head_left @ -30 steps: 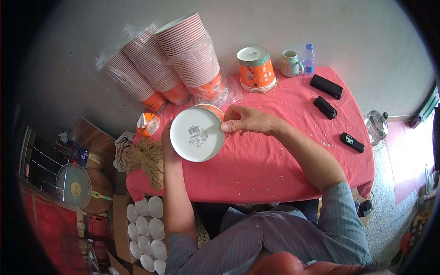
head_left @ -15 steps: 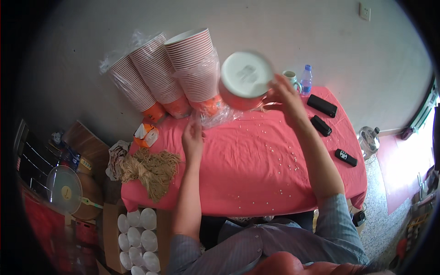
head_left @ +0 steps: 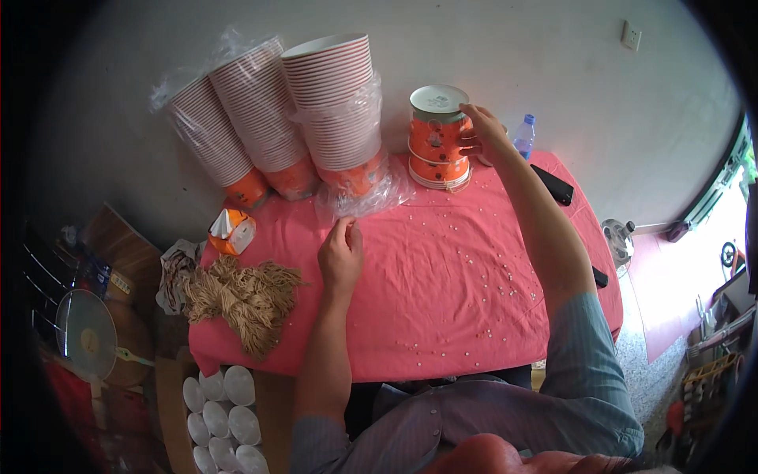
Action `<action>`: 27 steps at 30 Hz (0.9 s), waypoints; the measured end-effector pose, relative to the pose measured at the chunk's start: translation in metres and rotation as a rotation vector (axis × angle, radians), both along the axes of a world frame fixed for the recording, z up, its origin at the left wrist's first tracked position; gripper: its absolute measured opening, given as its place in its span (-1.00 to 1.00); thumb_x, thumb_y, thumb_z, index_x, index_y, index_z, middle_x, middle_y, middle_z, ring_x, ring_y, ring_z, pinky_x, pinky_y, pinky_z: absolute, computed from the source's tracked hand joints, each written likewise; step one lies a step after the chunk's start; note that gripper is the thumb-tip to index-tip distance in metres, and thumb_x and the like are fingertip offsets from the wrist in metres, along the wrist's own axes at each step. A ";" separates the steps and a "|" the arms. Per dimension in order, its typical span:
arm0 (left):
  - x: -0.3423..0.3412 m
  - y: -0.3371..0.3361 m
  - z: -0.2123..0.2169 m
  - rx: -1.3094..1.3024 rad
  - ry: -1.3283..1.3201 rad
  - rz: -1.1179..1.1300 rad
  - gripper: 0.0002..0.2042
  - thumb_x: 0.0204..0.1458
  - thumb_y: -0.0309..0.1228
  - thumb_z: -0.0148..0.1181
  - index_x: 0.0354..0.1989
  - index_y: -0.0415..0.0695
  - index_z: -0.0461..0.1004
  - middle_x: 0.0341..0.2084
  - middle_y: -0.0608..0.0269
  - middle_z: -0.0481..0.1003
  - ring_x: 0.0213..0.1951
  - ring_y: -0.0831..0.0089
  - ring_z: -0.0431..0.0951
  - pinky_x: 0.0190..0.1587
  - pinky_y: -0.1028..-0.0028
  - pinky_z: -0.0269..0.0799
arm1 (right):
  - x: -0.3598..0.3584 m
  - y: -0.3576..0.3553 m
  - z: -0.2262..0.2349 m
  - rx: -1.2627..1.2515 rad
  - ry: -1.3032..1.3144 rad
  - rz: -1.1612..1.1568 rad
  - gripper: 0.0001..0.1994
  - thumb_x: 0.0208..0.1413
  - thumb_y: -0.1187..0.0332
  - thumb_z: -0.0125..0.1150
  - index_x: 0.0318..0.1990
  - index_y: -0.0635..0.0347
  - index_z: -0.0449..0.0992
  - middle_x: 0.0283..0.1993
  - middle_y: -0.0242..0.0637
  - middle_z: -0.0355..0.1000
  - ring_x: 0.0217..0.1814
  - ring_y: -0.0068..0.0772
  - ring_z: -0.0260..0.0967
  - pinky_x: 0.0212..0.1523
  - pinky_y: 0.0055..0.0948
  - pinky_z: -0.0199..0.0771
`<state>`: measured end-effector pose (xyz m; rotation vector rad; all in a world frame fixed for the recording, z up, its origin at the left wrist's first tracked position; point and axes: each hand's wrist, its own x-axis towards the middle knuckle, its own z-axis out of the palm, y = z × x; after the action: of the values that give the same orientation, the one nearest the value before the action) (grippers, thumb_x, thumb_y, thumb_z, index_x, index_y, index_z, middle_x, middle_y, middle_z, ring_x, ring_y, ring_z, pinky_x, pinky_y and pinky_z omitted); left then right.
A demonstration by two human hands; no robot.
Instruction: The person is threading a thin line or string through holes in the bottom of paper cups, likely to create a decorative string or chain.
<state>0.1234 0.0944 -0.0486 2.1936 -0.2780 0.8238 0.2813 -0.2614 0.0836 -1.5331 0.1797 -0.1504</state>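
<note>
My right hand (head_left: 485, 134) is at the right side of an orange paper bucket (head_left: 434, 138), fingers apart and fingertips against its base edge and side. This bucket rests upside down, white base up, over more upturned buckets (head_left: 437, 172) on the table. Low over the cloth, my left hand (head_left: 341, 254) has its fingers curled together, the tips at the lower edge of a clear plastic bag (head_left: 365, 204). Whether they pinch anything is hidden. That bag wraps a tall upright stack of paper buckets (head_left: 335, 103). Two more wrapped stacks (head_left: 259, 110) lean to its left.
A red cloth covers the table (head_left: 410, 292), with small white bits (head_left: 489, 288) scattered on it. At the left lie a tan stringy bundle (head_left: 249, 304) and an orange tissue pack (head_left: 231, 231). A bottle (head_left: 524, 136) and black case (head_left: 553, 186) stand right. White cups (head_left: 229, 419) fill a carton below.
The bucket in my right hand has come down onto the upturned ones. My left hand has shifted slightly down and right, and the view has turned a little.
</note>
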 end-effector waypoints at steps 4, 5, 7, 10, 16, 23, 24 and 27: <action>0.002 0.004 -0.002 0.011 -0.030 0.024 -0.79 0.38 -0.37 0.24 0.09 -0.16 0.59 -0.15 -0.02 0.71 -0.15 0.01 0.75 -0.10 0.16 0.64 | 0.005 0.002 -0.017 0.006 0.030 -0.026 -0.27 0.32 -0.13 0.32 0.51 0.03 0.33 -0.04 0.05 0.53 -0.26 -0.08 0.64 -0.32 -0.08 0.72; 0.002 0.003 -0.002 0.013 -0.027 0.025 -0.79 0.38 -0.38 0.25 0.10 -0.15 0.59 -0.15 -0.01 0.71 -0.15 0.02 0.75 -0.11 0.16 0.65 | 0.006 0.001 -0.021 0.013 0.033 -0.022 -0.28 0.33 -0.14 0.32 0.49 0.04 0.35 -0.07 0.04 0.53 -0.28 -0.09 0.64 -0.34 -0.10 0.72; 0.001 0.003 -0.002 0.011 -0.021 0.025 -0.79 0.38 -0.38 0.25 0.10 -0.14 0.59 -0.16 -0.01 0.71 -0.15 0.03 0.75 -0.12 0.16 0.65 | 0.006 0.001 -0.027 0.018 0.037 -0.020 -0.29 0.34 -0.15 0.31 0.48 0.04 0.36 -0.10 0.02 0.54 -0.29 -0.10 0.63 -0.36 -0.12 0.72; 0.001 0.003 -0.002 0.006 -0.018 0.023 -0.80 0.38 -0.37 0.26 0.09 -0.13 0.59 -0.17 0.01 0.71 -0.15 0.04 0.75 -0.13 0.17 0.65 | 0.007 0.007 -0.034 0.052 0.025 -0.031 -0.32 0.34 -0.14 0.31 0.45 0.06 0.38 -0.17 -0.02 0.53 -0.33 -0.13 0.63 -0.40 -0.14 0.71; 0.001 0.001 -0.003 -0.003 0.006 0.028 -0.80 0.40 -0.35 0.25 0.09 -0.13 0.58 -0.17 0.01 0.71 -0.15 0.03 0.75 -0.13 0.17 0.65 | 0.005 0.010 -0.048 0.072 0.004 -0.048 -0.35 0.34 -0.13 0.31 0.40 0.09 0.42 -0.21 -0.07 0.51 -0.41 -0.18 0.61 -0.48 -0.20 0.66; 0.000 0.001 -0.004 0.004 -0.009 0.023 -0.80 0.41 -0.34 0.24 0.08 -0.15 0.58 -0.16 0.00 0.71 -0.13 0.01 0.74 -0.11 0.17 0.65 | 0.002 0.014 -0.053 0.025 0.038 -0.057 -0.32 0.34 -0.18 0.29 0.43 0.04 0.40 -0.18 -0.04 0.52 -0.37 -0.13 0.64 -0.44 -0.16 0.69; 0.001 0.000 -0.005 0.003 -0.009 0.020 -0.80 0.41 -0.34 0.24 0.08 -0.15 0.58 -0.16 0.00 0.71 -0.13 0.01 0.74 -0.11 0.17 0.65 | 0.005 0.013 -0.055 0.010 0.051 -0.052 -0.30 0.34 -0.22 0.29 0.46 -0.01 0.37 -0.17 -0.02 0.51 -0.33 -0.08 0.66 -0.39 -0.11 0.74; 0.002 0.000 -0.005 -0.007 -0.014 0.023 -0.80 0.41 -0.34 0.24 0.08 -0.15 0.58 -0.15 -0.01 0.71 -0.12 0.00 0.74 -0.11 0.17 0.64 | 0.009 0.015 -0.063 0.020 0.068 -0.054 -0.27 0.33 -0.24 0.27 0.48 -0.02 0.36 -0.14 -0.02 0.53 -0.24 -0.01 0.66 -0.34 0.00 0.73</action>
<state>0.1253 0.0947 -0.0541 2.1887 -0.2571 0.8514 0.2900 -0.2462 0.0209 -1.5148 0.2760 -0.1388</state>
